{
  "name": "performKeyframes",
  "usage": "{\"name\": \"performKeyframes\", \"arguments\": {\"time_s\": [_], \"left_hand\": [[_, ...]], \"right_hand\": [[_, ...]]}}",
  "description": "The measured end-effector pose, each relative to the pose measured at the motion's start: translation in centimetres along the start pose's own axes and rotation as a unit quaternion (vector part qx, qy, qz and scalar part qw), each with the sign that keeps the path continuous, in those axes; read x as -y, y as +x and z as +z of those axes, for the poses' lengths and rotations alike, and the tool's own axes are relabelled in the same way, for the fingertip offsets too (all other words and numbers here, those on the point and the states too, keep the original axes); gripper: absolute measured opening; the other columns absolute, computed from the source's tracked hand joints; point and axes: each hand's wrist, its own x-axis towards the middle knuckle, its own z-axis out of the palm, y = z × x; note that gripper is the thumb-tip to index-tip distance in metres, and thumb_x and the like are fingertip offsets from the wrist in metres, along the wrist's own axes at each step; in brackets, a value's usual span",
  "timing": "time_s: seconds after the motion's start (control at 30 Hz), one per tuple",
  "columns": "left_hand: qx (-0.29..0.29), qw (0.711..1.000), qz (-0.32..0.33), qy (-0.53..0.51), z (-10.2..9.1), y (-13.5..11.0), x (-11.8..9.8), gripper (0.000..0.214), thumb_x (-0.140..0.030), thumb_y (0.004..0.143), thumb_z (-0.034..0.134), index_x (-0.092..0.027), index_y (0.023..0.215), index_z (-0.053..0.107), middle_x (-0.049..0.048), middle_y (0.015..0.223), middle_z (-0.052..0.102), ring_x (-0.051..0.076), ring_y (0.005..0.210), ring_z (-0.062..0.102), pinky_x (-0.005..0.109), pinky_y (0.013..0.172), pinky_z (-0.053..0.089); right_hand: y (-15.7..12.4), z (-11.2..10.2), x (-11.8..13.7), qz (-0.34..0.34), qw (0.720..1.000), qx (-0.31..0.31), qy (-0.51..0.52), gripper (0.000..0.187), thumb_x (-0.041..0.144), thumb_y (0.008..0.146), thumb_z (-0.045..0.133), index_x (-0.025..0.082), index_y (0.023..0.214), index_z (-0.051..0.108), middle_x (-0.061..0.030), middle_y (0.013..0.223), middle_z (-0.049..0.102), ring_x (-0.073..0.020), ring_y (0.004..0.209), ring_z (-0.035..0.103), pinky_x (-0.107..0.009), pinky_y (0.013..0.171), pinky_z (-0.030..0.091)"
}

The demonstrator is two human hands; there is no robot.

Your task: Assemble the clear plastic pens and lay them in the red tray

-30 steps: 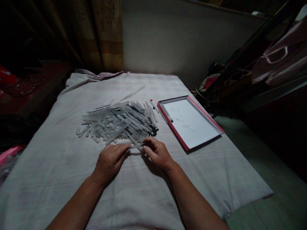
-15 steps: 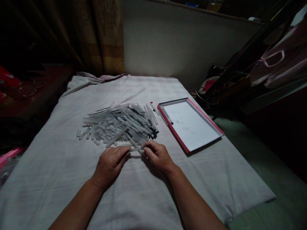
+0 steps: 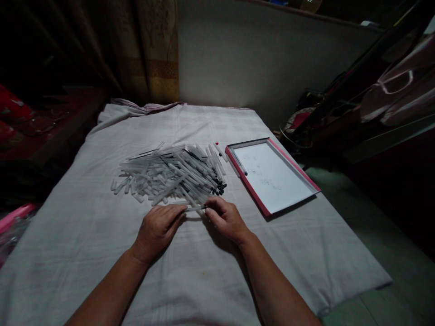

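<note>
My left hand (image 3: 162,226) and my right hand (image 3: 224,218) hold one clear pen (image 3: 195,209) between them, low over the cloth. The left fingers pinch its left end; the right thumb and fingers close on the other end, where a bit of black shows. Just beyond my hands lies a heap of translucent pen parts (image 3: 173,174), with barrels and short caps mixed together. Black tips (image 3: 219,186) cluster at the heap's right side. An open shallow box lid (image 3: 249,194) with a red rim lies to the right, a black-tipped pen (image 3: 240,162) along its left inner side.
A pale checked cloth (image 3: 190,280) covers the table. A small red piece (image 3: 216,143) lies behind the heap. Behind the table are a curtain (image 3: 159,59) and a wall (image 3: 231,63). Something pink (image 3: 16,217) is at the left edge, and a cluttered rack stands right.
Between my fingers the pen now shows a darker, black part near the right hand. Both hands stay almost in place; the whole view has shifted slightly.
</note>
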Motion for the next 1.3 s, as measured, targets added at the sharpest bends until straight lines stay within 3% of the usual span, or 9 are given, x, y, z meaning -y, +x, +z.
{"name": "performKeyframes", "arguments": {"time_s": [0.1,0.3,0.53,0.8,1.07,1.13,1.23,1.3], "left_hand": [[0.001,1.000,0.002,0.001,0.0,-0.1,0.1,0.020,-0.027,0.098,0.055,-0.020,0.111,0.068,0.0064,0.098,0.079,0.019,0.085,0.073,0.031,0.077,0.051],[-0.001,1.000,0.007,0.006,0.1,-0.2,0.1,0.019,-0.027,0.098,0.056,-0.019,0.112,0.066,0.0064,0.099,0.078,0.019,0.086,0.074,0.031,0.076,0.051],[-0.008,1.000,0.013,-0.001,0.1,-0.2,0.2,0.020,-0.028,0.098,0.056,-0.021,0.113,0.067,0.0060,0.099,0.079,0.019,0.086,0.074,0.031,0.076,0.052],[-0.014,1.000,0.015,-0.011,0.0,-0.2,0.3,0.022,-0.025,0.096,0.058,-0.024,0.115,0.068,0.0049,0.101,0.079,0.019,0.086,0.075,0.031,0.076,0.053],[-0.021,1.000,0.021,-0.004,-0.2,0.0,-0.1,0.019,-0.025,0.097,0.058,-0.023,0.114,0.067,0.0053,0.101,0.079,0.019,0.086,0.075,0.031,0.074,0.052],[-0.022,1.000,0.020,-0.007,-0.2,0.0,-0.1,0.020,-0.025,0.097,0.057,-0.023,0.115,0.066,0.0054,0.102,0.079,0.018,0.087,0.075,0.031,0.075,0.052],[-0.017,1.000,0.018,-0.008,-0.2,0.1,-0.2,0.019,-0.025,0.098,0.057,-0.022,0.115,0.065,0.0056,0.102,0.079,0.018,0.087,0.074,0.031,0.075,0.051],[-0.012,1.000,0.026,-0.001,-0.1,0.1,-0.3,0.018,-0.025,0.098,0.056,-0.021,0.114,0.064,0.0053,0.100,0.079,0.018,0.085,0.074,0.031,0.075,0.051]], "right_hand": [[0.1,-0.1,0.2,-0.004,1.000,-0.005,-0.015,0.013,0.027,0.089,0.054,0.020,0.091,0.064,-0.0014,0.079,0.067,-0.0151,0.071,0.062,-0.026,0.068,0.047],[0.0,-0.1,0.1,-0.012,1.000,0.002,-0.015,0.015,0.026,0.087,0.056,0.020,0.098,0.065,-0.0011,0.079,0.067,-0.0153,0.070,0.062,-0.026,0.068,0.047],[0.0,0.2,0.0,-0.005,1.000,0.000,-0.025,0.015,0.029,0.089,0.054,0.020,0.086,0.065,-0.0003,0.073,0.065,-0.0141,0.066,0.059,-0.024,0.064,0.044],[0.1,0.5,0.4,0.007,1.000,-0.010,-0.003,0.027,0.032,0.091,0.051,0.020,0.068,0.055,0.0024,0.058,0.053,-0.0125,0.056,0.051,-0.024,0.056,0.038],[0.1,0.7,0.1,0.032,0.999,-0.005,0.031,0.037,0.039,0.094,0.049,0.021,0.062,0.052,0.0021,0.055,0.053,-0.0124,0.054,0.050,-0.024,0.053,0.039],[0.1,0.8,0.0,0.046,0.998,-0.002,0.047,0.034,0.039,0.095,0.049,0.020,0.067,0.056,0.0020,0.057,0.055,-0.0124,0.054,0.051,-0.024,0.054,0.040],[0.0,1.0,0.1,0.050,0.996,0.011,0.075,0.022,0.037,0.092,0.055,0.019,0.099,0.066,0.0014,0.066,0.063,-0.0138,0.058,0.058,-0.025,0.057,0.046],[0.1,1.2,0.2,0.023,0.997,0.011,0.071,0.032,0.034,0.087,0.063,0.018,0.115,0.066,-0.0018,0.078,0.069,-0.0159,0.068,0.064,-0.027,0.065,0.050]]}}
